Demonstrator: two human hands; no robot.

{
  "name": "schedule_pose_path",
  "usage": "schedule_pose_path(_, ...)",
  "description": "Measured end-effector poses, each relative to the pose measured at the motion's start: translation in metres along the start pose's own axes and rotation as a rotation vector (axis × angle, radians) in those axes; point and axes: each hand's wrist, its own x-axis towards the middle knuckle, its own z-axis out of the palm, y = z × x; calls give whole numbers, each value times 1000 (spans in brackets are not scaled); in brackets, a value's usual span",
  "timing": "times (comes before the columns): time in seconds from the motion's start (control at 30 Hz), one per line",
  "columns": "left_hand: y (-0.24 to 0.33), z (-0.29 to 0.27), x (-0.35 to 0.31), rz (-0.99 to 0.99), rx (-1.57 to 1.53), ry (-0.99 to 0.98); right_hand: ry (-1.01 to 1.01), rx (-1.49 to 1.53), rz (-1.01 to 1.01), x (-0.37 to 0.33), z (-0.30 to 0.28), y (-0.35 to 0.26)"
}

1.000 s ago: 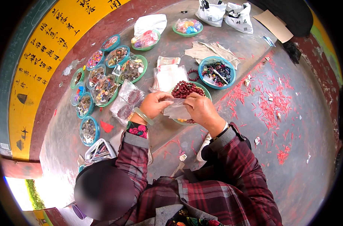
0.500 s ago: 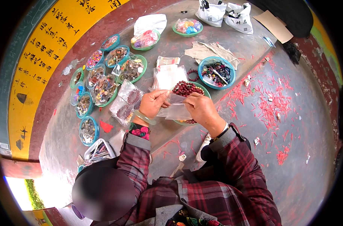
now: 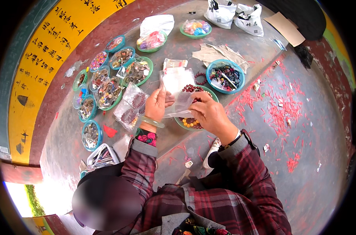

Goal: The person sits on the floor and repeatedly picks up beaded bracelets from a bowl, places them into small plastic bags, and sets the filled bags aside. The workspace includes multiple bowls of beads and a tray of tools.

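Note:
A small clear plastic bag [image 3: 180,105] is stretched between my two hands, above a green bowl [image 3: 215,95] of bead bracelets. My left hand [image 3: 156,105], with a pale bangle at the wrist, has its fingers fairly straight and closed at the bag's left edge; part of its grip is hidden. Thumb and fingers of my right hand [image 3: 210,113] pinch the bag's right side. Dark red beads [image 3: 192,89] show past the bag's far side, and yellow beads [image 3: 190,123] show below it. Flat clear packets of bracelets [image 3: 131,105] lie left of my left hand.
A blue bowl of dark cords [image 3: 226,88] stands to the right, beside a grey cloth [image 3: 215,55]. White packets [image 3: 177,81] lie beyond my hands. Several bowls of trinkets [image 3: 138,71] crowd the left. Red scraps [image 3: 281,105] litter the lower floor past a ledge.
My left hand's fingers have straightened and point more upward along the bag. The bag has spread and shifted slightly, showing more yellow beads below. My right hand keeps its pinch.

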Motion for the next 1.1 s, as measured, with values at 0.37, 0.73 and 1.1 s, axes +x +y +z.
schedule_pose_path(0.37,16,16,-13,46,68,-435,43,-26,131,-4,12,13)
schedule_pose_path(0.73,8,24,-16,27,90,-314,66,-122,304,-1,6,8)
schedule_pose_path(1.1,0,31,-16,433,531,-377,-184,37,437,-5,12,14)
